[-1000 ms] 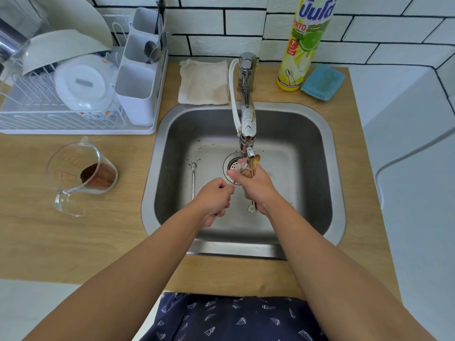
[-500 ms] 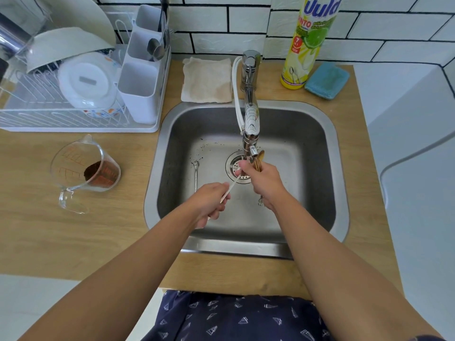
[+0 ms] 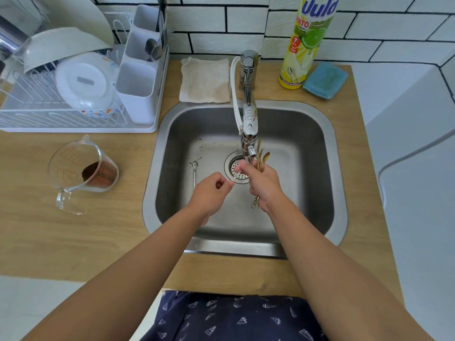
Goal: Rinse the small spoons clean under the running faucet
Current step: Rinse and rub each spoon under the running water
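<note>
Both hands work over the steel sink (image 3: 337, 168), under the chrome faucet (image 3: 249, 119). My right hand (image 3: 262, 185) grips a bunch of small gold spoons (image 3: 261, 156), bowls up beside the spout and handle ends showing below the palm. Its thumb and finger also touch one end of a thin white spoon (image 3: 235, 175). My left hand (image 3: 210, 194) pinches the other end of that white spoon. Left of the drain, a small silver spoon (image 3: 194, 172) lies on the sink floor. The water stream is hard to make out.
A tipped glass measuring cup (image 3: 81, 173) with brown powder lies on the wooden counter, left of the sink. A white dish rack (image 3: 73, 82) with bowls and a cutlery holder stands at the back left. Behind the sink are a folded cloth (image 3: 205, 80), a soap bottle (image 3: 305, 43) and a blue sponge (image 3: 325, 80).
My hands, close together a second ago, have drawn apart. The left hand moved left and now holds the white spoon's end, stretched between both hands.
</note>
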The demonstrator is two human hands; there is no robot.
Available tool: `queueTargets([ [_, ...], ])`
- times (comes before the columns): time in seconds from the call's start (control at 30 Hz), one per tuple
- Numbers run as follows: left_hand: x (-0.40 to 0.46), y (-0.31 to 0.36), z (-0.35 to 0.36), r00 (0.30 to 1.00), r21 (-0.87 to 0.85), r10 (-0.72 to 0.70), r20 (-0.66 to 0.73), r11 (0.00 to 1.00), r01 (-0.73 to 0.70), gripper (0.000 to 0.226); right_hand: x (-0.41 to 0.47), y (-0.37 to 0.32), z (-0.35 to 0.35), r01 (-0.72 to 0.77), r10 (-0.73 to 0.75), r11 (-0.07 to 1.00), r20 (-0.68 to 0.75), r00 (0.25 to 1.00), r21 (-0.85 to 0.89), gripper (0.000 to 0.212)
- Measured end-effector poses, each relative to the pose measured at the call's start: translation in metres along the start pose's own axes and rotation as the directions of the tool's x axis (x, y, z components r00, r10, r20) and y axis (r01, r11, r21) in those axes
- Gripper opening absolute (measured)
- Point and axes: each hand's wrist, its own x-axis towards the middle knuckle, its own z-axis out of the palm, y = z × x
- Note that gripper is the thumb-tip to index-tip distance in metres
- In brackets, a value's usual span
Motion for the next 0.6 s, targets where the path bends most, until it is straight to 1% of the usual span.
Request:
queueTargets([
  [0.07,-0.0009,0.0015,-0.0006,0.999,0.056,0.037,-0.018,0.998,-0.036,0.026,0.0041,-0.0009,-0.0004,-0.027,0.030,0.996,-0.037,0.999,0.088,0.022],
  [0.13,-0.0015,0.0022,-0.0010,0.999,0.080,0.043,-0.022,0.996,-0.042,0.026,0.0070,-0.0007,-0.0012,-0.036,0.038,0.994,-0.020,0.999,0.105,0.024],
  [0.2,-0.0004,0.0017,-0.0009,1.000,0.056,0.023,-0.015,0.998,-0.022,0.027,0.0071,0.0008,-0.0028,-0.012,0.010,0.998,0.035,0.999,0.061,0.020],
  [0.23,0.0003,0.0015,-0.0007,1.000,0.032,0.007,-0.006,0.999,-0.007,0.028,0.0055,0.0016,-0.0026,0.016,-0.016,1.000,0.054,0.998,0.010,0.018],
  [0.3,0.0010,0.0015,0.0002,0.999,-0.002,-0.022,0.023,1.000,0.022,0.027,0.0018,0.0023,-0.0005,0.068,-0.063,0.993,0.054,0.997,-0.093,0.026],
  [0.33,0.0010,0.0014,0.0006,0.999,-0.007,-0.034,0.035,0.999,0.034,0.026,0.0014,0.0014,0.0013,0.078,-0.075,0.992,0.030,0.997,-0.104,0.025],
  [0.4,0.0007,0.0014,0.0008,0.997,-0.031,-0.058,0.047,0.998,0.060,0.025,0.0040,-0.0011,0.0027,0.057,-0.058,0.997,-0.017,0.998,-0.049,0.008],
  [0.47,0.0008,-0.0001,0.0000,0.996,-0.056,-0.074,0.044,0.996,0.076,0.026,0.0050,-0.0043,0.0017,0.020,-0.020,0.999,-0.021,1.000,-0.027,0.011],
  [0.53,0.0003,-0.0036,-0.0014,0.998,-0.035,-0.063,0.018,0.997,0.063,0.023,0.0033,-0.0036,0.0020,0.054,-0.056,0.992,-0.008,0.998,-0.111,0.016],
  [0.6,-0.0004,-0.0069,-0.0029,1.000,0.021,-0.024,-0.017,0.999,0.024,0.018,0.0021,0.0019,0.0032,0.117,-0.120,0.974,-0.007,0.993,-0.193,0.013],
])
